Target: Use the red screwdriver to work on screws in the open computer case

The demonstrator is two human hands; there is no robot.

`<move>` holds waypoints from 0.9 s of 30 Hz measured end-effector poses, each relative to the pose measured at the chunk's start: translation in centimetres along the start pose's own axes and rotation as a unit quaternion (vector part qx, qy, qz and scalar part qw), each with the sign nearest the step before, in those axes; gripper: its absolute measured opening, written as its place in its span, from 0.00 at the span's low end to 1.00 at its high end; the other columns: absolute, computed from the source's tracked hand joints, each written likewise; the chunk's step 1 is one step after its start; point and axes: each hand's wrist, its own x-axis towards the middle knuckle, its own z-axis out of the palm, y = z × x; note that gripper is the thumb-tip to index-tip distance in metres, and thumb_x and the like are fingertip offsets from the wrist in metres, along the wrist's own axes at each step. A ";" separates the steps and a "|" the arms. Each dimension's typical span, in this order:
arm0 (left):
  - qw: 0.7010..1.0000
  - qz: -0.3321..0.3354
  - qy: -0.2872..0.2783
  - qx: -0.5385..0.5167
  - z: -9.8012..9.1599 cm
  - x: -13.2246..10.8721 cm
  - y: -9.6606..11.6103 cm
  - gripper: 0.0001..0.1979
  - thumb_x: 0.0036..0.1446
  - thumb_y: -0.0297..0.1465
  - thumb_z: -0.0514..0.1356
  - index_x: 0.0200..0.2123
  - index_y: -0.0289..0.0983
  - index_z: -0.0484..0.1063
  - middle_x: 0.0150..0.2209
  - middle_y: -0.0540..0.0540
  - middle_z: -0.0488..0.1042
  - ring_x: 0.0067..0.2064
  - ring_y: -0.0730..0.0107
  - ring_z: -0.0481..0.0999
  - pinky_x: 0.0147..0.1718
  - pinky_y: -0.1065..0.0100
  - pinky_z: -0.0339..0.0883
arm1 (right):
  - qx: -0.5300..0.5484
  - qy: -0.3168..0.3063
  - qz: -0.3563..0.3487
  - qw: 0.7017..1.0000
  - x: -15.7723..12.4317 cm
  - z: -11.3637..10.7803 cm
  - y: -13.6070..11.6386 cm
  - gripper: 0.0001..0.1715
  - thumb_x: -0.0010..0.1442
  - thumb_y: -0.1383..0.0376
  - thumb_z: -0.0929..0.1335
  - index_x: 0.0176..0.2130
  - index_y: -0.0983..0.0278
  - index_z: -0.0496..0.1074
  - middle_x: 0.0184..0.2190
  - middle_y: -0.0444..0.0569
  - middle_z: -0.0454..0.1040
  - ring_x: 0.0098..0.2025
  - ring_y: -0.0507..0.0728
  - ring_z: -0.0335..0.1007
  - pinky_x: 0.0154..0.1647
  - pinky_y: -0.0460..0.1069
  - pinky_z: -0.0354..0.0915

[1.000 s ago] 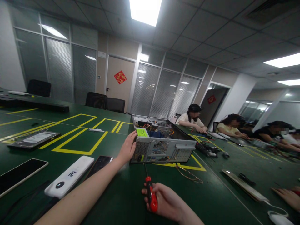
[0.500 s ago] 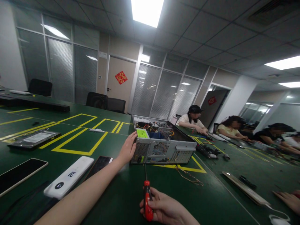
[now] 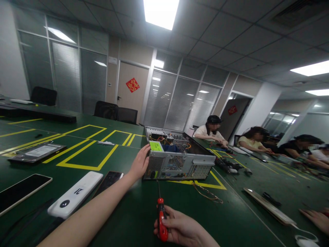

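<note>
An opened desktop computer case [image 3: 190, 166] lies on the green table with its vented rear panel facing me. A power supply [image 3: 155, 146] with a bright green label shows at its left corner. My left hand [image 3: 140, 161] grips that corner from the side, fingertips at the upper edge. Low in the view, my right hand [image 3: 180, 224] is closed round the red and black handle of a screwdriver [image 3: 161, 223]. The thin shaft points away from me, and its tip is close to the lower edge of the rear panel; whether it touches cannot be told.
Left on the table [image 3: 123, 212] are a hard drive [image 3: 38, 152], a phone [image 3: 23, 192], a white device marked 21 [image 3: 75, 193] and a dark phone [image 3: 108, 181]. Cables [image 3: 208, 192] lie by the case. At right are a power bank-like slab [image 3: 267, 206] and several people [image 3: 212, 132] working.
The screwdriver and my right hand have shifted very slightly to the left. My left hand and the computer case stay in place.
</note>
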 end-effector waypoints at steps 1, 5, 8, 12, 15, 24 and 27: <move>1.000 0.000 0.000 0.000 0.0 0.0 0.0 0.21 0.63 0.31 0.43 0.59 0.38 0.51 0.61 0.41 0.54 0.63 0.63 0.53 0.61 0.53 0.50 | -0.001 0.002 0.000 1.000 0.0 0.1 0.0 0.46 0.43 0.68 0.74 0.55 0.63 0.49 0.32 0.49 0.75 0.36 0.56 0.75 0.41 0.48 0.63; 1.000 -0.005 -0.005 0.000 -0.1 0.0 0.1 0.21 0.63 0.31 0.43 0.59 0.38 0.51 0.61 0.40 0.55 0.63 0.62 0.54 0.61 0.53 0.50 | 0.003 0.010 0.007 1.000 -0.1 0.3 -0.2 0.48 0.43 0.69 0.74 0.56 0.63 0.47 0.32 0.49 0.75 0.36 0.56 0.75 0.41 0.48 0.63; 1.000 -0.008 -0.006 -0.002 -0.1 0.0 0.1 0.21 0.63 0.31 0.43 0.59 0.38 0.51 0.61 0.41 0.55 0.63 0.63 0.54 0.61 0.53 0.50 | 0.008 0.008 0.008 1.000 -0.1 0.2 -0.2 0.48 0.43 0.69 0.74 0.56 0.63 0.47 0.32 0.49 0.75 0.36 0.56 0.75 0.40 0.48 0.63; 1.000 -0.008 -0.007 0.000 -0.1 0.0 0.1 0.21 0.63 0.31 0.43 0.59 0.38 0.52 0.61 0.41 0.55 0.63 0.63 0.53 0.61 0.54 0.50 | 0.015 -0.001 0.008 1.000 0.0 0.0 -0.2 0.46 0.43 0.68 0.74 0.54 0.64 0.48 0.32 0.49 0.75 0.36 0.55 0.75 0.42 0.48 0.63; 1.000 -0.009 -0.008 -0.001 -0.1 0.0 0.1 0.21 0.63 0.31 0.43 0.59 0.38 0.52 0.61 0.41 0.54 0.63 0.63 0.53 0.61 0.54 0.50 | 0.015 -0.004 0.007 1.000 -0.1 -0.1 -0.2 0.48 0.44 0.68 0.74 0.56 0.64 0.46 0.33 0.50 0.75 0.37 0.56 0.75 0.42 0.49 0.62; 1.000 -0.003 -0.006 -0.001 -0.1 0.1 0.1 0.21 0.63 0.30 0.43 0.59 0.37 0.51 0.61 0.40 0.54 0.63 0.63 0.53 0.61 0.54 0.50 | 0.016 0.007 -0.006 1.000 0.3 -0.4 0.1 0.44 0.41 0.68 0.76 0.53 0.63 0.53 0.32 0.49 0.75 0.36 0.56 0.75 0.42 0.49 0.62; 1.000 -0.001 -0.005 0.000 -0.1 0.1 0.0 0.21 0.63 0.30 0.43 0.59 0.38 0.51 0.61 0.40 0.54 0.63 0.63 0.54 0.61 0.54 0.50 | 0.015 0.034 -0.026 0.999 0.3 0.2 0.1 0.34 0.41 0.66 0.76 0.45 0.67 0.61 0.30 0.49 0.75 0.32 0.53 0.74 0.39 0.47 0.63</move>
